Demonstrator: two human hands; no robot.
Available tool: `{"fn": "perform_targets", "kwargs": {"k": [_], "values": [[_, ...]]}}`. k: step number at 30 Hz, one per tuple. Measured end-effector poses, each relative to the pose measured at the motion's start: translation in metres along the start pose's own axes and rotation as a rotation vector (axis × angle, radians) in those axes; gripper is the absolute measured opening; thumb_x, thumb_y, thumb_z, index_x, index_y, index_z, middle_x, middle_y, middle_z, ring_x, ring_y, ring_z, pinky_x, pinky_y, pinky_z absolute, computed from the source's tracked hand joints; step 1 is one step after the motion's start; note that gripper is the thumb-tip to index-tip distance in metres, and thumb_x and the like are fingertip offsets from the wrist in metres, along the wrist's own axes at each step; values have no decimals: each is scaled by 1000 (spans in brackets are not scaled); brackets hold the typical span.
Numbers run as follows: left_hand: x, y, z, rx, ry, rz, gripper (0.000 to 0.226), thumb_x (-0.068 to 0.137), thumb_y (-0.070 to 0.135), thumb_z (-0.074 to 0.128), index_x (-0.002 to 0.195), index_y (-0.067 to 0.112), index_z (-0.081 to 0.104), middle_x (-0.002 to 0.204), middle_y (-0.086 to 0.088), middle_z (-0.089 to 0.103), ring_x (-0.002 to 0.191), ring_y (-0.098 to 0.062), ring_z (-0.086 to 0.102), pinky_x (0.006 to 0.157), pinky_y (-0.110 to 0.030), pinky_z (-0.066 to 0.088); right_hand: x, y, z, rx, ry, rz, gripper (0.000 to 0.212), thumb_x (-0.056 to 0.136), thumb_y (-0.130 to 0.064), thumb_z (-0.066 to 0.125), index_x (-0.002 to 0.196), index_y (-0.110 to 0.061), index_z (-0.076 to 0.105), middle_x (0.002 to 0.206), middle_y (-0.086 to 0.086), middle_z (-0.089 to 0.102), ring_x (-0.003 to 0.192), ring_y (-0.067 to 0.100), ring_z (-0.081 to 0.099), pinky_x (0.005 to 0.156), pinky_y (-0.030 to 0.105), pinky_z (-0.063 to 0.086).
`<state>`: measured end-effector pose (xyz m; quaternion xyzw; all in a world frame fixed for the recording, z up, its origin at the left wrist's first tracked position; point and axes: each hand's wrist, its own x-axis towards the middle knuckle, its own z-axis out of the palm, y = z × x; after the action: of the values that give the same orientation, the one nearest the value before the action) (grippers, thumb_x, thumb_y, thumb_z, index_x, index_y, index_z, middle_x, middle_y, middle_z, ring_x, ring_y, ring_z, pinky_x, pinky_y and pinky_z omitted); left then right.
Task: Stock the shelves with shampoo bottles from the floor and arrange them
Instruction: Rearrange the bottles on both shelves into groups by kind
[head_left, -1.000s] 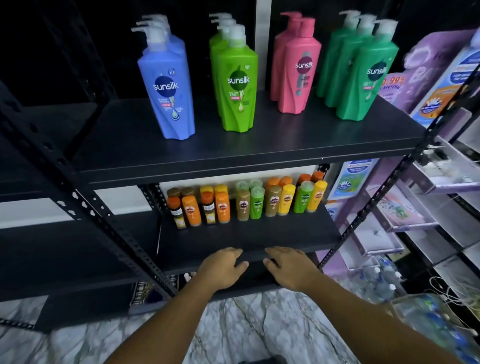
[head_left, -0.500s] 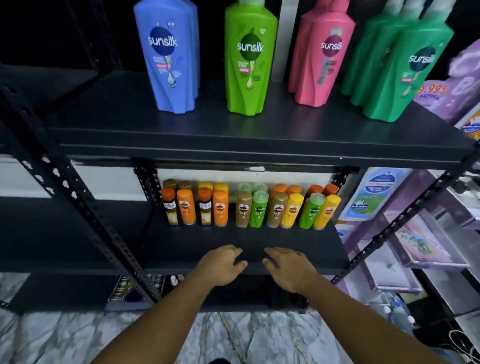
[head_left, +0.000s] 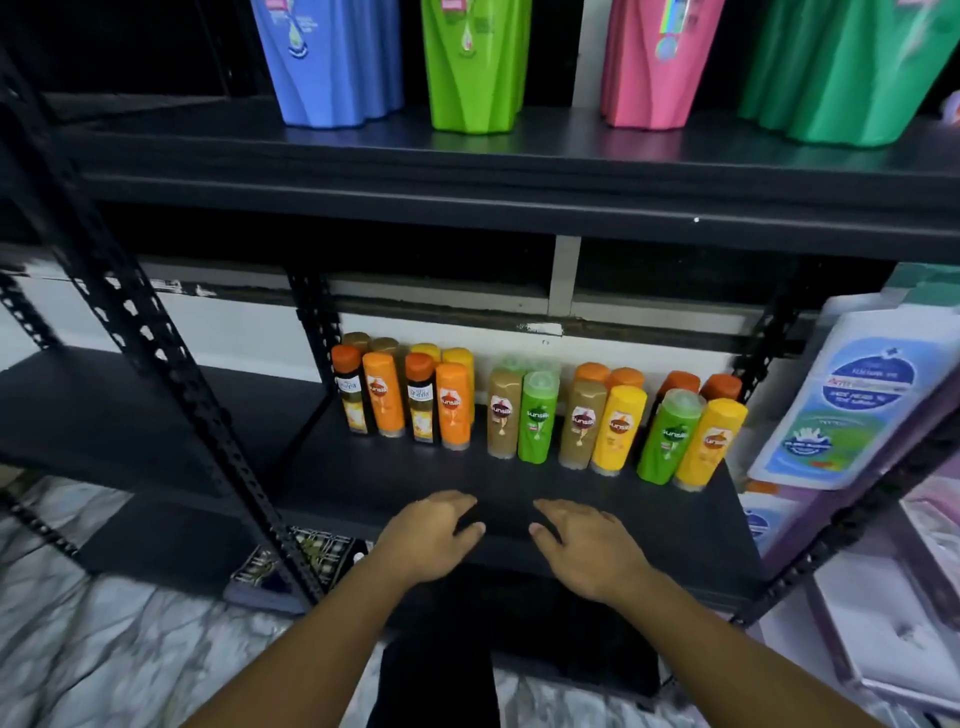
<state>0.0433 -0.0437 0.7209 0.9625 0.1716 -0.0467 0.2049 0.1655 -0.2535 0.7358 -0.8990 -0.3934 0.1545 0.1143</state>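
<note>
Resting palm-down on the front edge of the matte black metal middle shelf (head_left: 363, 488), low in the centre of the frame, the left hand (head_left: 428, 538) and the right hand (head_left: 589, 553) are seen just beside each other, not touching. The fingers (head_left: 454, 500) of both hands are loosely spread and only slightly bent, and nothing is held by either.

The small upright plastic shampoo bottles (head_left: 537, 421), in orange, brown, lime green and yellow, are lined up in two rows at the back of the same shelf, at the centre of the frame, apart from the hands.

On the black upper shelf (head_left: 519, 171), along the top of the frame, only the lower bodies of large plastic bottles are shown: a large blue bottle (head_left: 332, 67), a large lime-green bottle (head_left: 475, 73), a large pink bottle (head_left: 657, 67) and large dark green bottles (head_left: 841, 78).

A slotted black metal upright (head_left: 156, 364) is seen slanting across the left of the frame. A white-and-blue printed pouch (head_left: 852, 405) is seen at the right edge, and grey-veined marble floor (head_left: 104, 649) at the lower left.
</note>
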Motion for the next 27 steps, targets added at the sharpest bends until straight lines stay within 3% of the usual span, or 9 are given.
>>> {"fn": "perform_targets", "kwargs": {"k": [10,20,27], "values": [[16,-52,-20,66,-45,-15,61,103,55,47,155,24,43,161,4,40,145,-16,41,115,-36,39,44,-41,11,33,-10,-61,59,103,-55,32,157,-31,31,162,-6,33,150,13,27,122,43,23],[57,-136,-17,-11,-117,86,59,103,51,51,154,22,45,159,2,43,143,-15,42,115,-30,37,97,-97,68,73,-43,90,60,103,-57,31,157,-31,31,163,-5,33,148,18,31,120,45,26],[104,-174,31,42,-120,91,61,103,53,47,155,23,42,163,1,36,148,-18,36,121,-42,32,138,-74,109,18,-22,102,59,103,-56,33,156,-30,33,162,-4,34,147,21,33,119,42,30]]}}
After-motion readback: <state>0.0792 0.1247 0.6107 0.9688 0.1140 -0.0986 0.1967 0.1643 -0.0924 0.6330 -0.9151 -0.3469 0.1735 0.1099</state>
